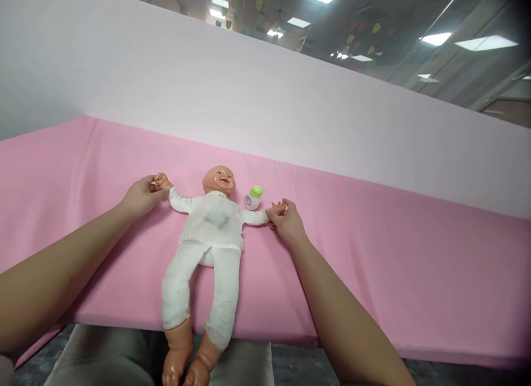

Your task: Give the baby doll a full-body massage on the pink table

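Note:
A baby doll [211, 231] in white clothes lies on its back on a pink mat [373, 253], arms spread wide, feet hanging over the near edge. My left hand [141, 197] grips the doll's small hand at the left. My right hand [288, 223] holds the doll's other hand at the right. A small white bottle with a green cap [253, 198] stands just beside the doll's head, between its head and my right hand.
A pale wall panel [249, 98] rises behind the mat. Glass and ceiling lights [485, 43] show above it. My grey-clad lap [103, 355] lies below the mat's near edge.

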`<state>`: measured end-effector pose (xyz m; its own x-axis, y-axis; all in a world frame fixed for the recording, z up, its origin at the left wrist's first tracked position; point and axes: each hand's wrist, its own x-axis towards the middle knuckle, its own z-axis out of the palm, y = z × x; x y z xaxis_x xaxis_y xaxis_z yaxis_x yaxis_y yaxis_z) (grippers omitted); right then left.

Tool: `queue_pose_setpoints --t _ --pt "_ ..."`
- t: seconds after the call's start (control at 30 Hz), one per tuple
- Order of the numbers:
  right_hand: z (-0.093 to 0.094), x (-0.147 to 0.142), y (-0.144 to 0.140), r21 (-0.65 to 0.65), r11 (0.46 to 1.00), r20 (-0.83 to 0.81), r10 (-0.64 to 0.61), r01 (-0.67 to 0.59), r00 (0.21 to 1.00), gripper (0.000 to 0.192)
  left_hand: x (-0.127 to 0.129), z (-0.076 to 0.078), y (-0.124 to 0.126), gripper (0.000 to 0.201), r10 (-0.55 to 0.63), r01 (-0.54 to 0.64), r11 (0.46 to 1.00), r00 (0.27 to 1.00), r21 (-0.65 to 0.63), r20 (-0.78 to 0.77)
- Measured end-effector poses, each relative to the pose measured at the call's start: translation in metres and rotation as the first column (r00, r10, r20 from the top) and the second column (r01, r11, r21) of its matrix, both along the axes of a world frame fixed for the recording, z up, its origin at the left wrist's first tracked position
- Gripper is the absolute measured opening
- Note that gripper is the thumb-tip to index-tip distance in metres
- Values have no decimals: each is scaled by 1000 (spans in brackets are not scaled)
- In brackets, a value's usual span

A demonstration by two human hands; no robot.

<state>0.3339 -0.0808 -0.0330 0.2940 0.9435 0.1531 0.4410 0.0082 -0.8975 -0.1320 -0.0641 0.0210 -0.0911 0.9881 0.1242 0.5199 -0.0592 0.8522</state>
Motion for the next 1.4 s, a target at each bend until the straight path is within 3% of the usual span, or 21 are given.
queue_pose_setpoints --t 0.13,0.27,0.33,0.4,0.47,0.5,0.57,0.67,0.8,0.93,1.0,1.1,1.2,1.3,1.4 --pt "16 -31 -20 247 968 55 42 -54 998 90 21 8 -23 64 -150 144 969 989 199 12" --pt "30 -67 -49 382 911 176 90 -153 980 60 43 10 -44 55 -316 379 875 919 302 -238" --pt "36 -81 -59 371 868 360 193 -329 913 41 49 6 -47 41 -402 526 786 835 326 -376" --pt "39 -90 -64 345 781 540 288 -520 791 27 52 2 -47 33 -455 628 704 757 332 -470" --pt "39 -94 -64 334 709 632 320 -621 706 25 52 0 -45 33 -448 647 686 737 334 -506" --pt "38 -94 -63 335 705 641 316 -625 700 26 52 -1 -44 35 -432 630 704 747 329 -506" --pt "34 -90 -60 335 762 600 281 -554 749 28 50 1 -44 42 -393 558 772 796 306 -460" --pt "30 -78 -52 329 878 400 203 -347 894 43 44 6 -41 52 -316 388 891 903 235 -290" --pt "27 -51 -37 329 931 121 126 -160 985 68 27 10 -26 57 -110 122 987 988 108 -106" --pt "18 -23 -18 172 985 75 -5 -8 997 81 7 3 -6 52 114 -134 983 982 -129 -153" --pt "9 -12 -9 56 998 125 -48 41 991 83 -2 -3 3 55 160 -189 972 968 -142 -192" --pt "-3 -1 0 -65 997 221 -26 41 975 77 -13 -11 13 67 140 -177 978 950 -111 -280" --pt "-9 1 4 -88 996 232 -11 32 973 72 -17 -15 15 64 79 -126 989 897 -81 -435" --pt "-9 -2 3 -123 991 249 -24 56 968 74 -2 -20 3 63 172 -76 980 788 183 -592" --pt "-4 -10 4 -145 985 278 -46 89 960 74 27 -30 -16 55 86 222 899 756 378 -648"
